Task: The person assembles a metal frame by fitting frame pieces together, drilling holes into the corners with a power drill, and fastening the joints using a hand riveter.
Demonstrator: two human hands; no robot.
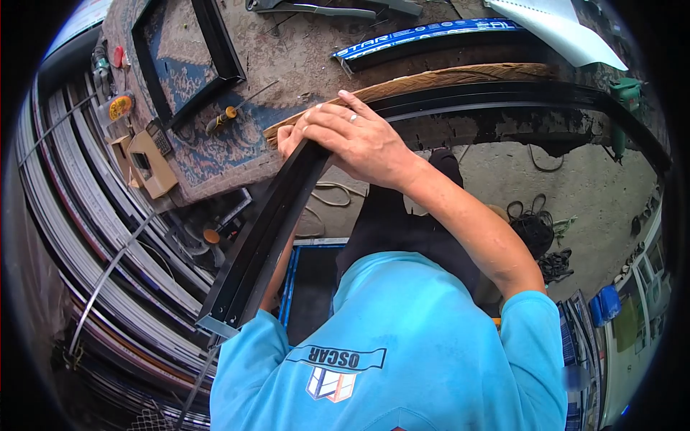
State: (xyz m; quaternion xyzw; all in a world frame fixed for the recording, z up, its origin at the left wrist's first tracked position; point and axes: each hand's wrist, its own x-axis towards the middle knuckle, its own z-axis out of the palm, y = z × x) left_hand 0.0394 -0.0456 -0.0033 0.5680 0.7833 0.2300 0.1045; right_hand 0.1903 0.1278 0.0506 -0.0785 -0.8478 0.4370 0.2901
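we have the black profile (267,226) in hand, slanting from the bench edge down toward the left shoulder. step, in our judgement: steadying and lining up its far end. the next move seems to call for a firm hold there while the long near end is kept off the sleeve. the profile looks straight, dark and grooved lengthwise, with a pale cut face and small round marks at its near end.

our right hand (359,136) closes its fingers over the far end. our left hand (287,138) is largely hidden behind it; how its fingers sit, we cannot tell. whether the profile joins the second black bar (489,103) is also covered.

outward: the wooden strip (445,77) lies beside that bar; on the carpet-covered bench (287,61) we note the screwdriver (221,120) and, just beyond it, the black frame (218,44).
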